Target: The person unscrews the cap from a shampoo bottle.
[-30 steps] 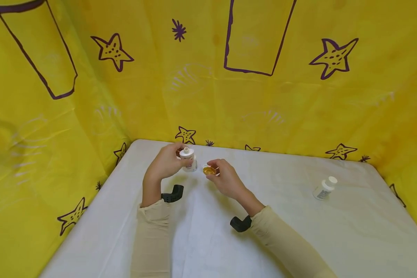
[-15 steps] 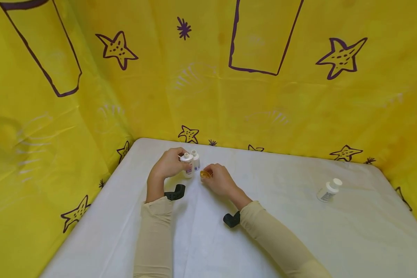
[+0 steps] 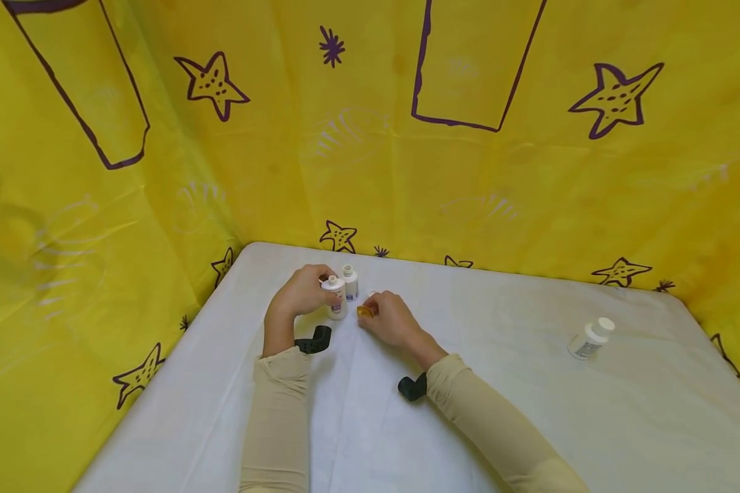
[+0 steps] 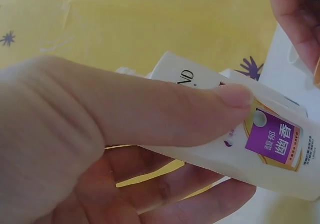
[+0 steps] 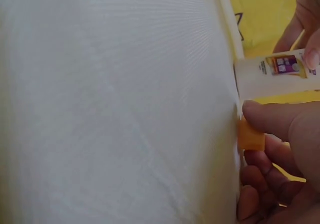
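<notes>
My left hand (image 3: 300,293) grips a white shampoo bottle (image 3: 336,307) that has a purple-and-gold label and a bare neck without a cap. In the left wrist view the thumb lies across the front of the bottle (image 4: 227,161), with the fingers behind. The bottle stands upright, its base at the table surface. Just behind it, to the right, is a second uncapped white bottle (image 3: 351,286). My right hand (image 3: 395,320) pinches an orange cap (image 5: 251,135) between thumb and fingers, low at the tabletop. A small white object (image 3: 372,293), partly hidden, lies behind the right fingers.
A capped white bottle (image 3: 592,338) stands on the right side of the white-covered table (image 3: 499,411). Yellow curtains (image 3: 370,171) with purple starfish drawings rise along the table's back and sides. A black curved piece is at each wrist.
The left hand has brought its bottle down and nearer, uncovering the second bottle behind it. The right hand has lowered the orange cap to the table and turned it. The view has shifted slightly.
</notes>
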Motion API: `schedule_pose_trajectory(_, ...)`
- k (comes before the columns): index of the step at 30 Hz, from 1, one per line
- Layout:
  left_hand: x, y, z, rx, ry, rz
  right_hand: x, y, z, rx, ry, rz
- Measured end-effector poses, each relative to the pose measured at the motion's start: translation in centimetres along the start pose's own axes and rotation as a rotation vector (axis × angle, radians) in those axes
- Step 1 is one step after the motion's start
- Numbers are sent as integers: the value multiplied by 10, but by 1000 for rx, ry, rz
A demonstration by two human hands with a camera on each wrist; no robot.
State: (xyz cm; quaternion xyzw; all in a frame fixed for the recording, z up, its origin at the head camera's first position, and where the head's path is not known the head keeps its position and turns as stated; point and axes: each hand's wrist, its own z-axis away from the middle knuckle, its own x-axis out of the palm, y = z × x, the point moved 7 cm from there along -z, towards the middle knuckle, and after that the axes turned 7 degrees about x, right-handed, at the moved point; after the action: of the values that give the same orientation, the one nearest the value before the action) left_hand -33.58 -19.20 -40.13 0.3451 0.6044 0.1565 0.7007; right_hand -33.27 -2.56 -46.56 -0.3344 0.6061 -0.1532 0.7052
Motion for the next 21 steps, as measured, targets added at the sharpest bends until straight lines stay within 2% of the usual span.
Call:
schedule_pose_trajectory(6, 2, -1, -1, -13, -14, -2, 3, 3, -1, 21, -39, 8)
schedule_pose_trajectory(13, 1, 3, 0, -47, -23, 25, -1, 1, -2, 4, -38, 24)
schedule_pose_trajectory(21, 1, 2, 4, -45, -10, 47, 2, 4, 1, 27, -69, 24)
